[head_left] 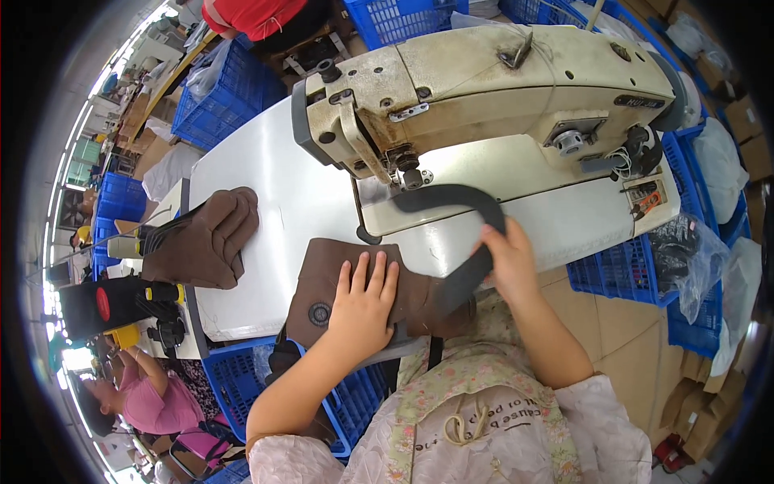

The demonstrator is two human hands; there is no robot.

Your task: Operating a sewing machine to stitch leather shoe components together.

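My left hand (364,302) lies flat with fingers stretched out on a brown leather-like piece (322,270) that carries a dark round badge. This piece rests at the near edge of the white sewing table. My right hand (509,262) is closed round a curved, flat black strip (459,198). One end of the strip reaches toward the sewing machine's needle area (411,173); its lower part runs down over the right part of the brown piece. Whether the strip is fastened there, I cannot tell. The cream sewing machine (484,89) stands just beyond my hands.
Folded brown pieces (214,238) are stacked at the table's left end. Blue crates (222,97) stand around the table, and one blue crate (355,403) sits below its near edge. A person in pink (165,399) is at the lower left; another in red (262,16) is at the top.
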